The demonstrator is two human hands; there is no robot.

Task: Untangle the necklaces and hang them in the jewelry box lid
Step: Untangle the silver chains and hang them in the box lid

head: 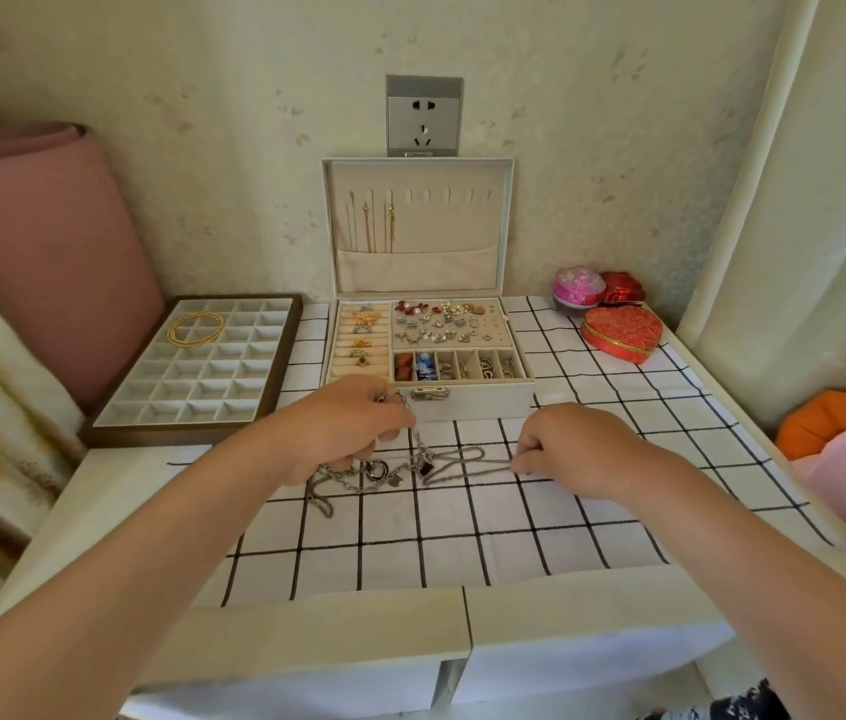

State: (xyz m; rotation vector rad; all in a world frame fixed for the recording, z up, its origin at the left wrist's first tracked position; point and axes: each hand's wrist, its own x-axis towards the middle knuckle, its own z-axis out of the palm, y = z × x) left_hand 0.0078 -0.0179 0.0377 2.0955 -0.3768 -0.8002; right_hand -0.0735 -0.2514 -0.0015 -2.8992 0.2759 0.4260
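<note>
The left hand (353, 431) has its fingers curled round a section of chain lifted out of the tangle of necklaces (358, 478). The right hand (574, 449) pinches the far end of a silver chain (467, 462) and draws it sideways along the checked cloth (462, 537). The tangle lies on the cloth between the hands, just in front of the jewelry box (473, 402).

Behind it, the upright lid (462, 226) carries three hung chains (378, 228) on its left hooks. The right-hand hooks (452, 194) are free.

Assessment: task partly complete. Several silver necklaces are knotted together and not yet separated or hung.
</note>
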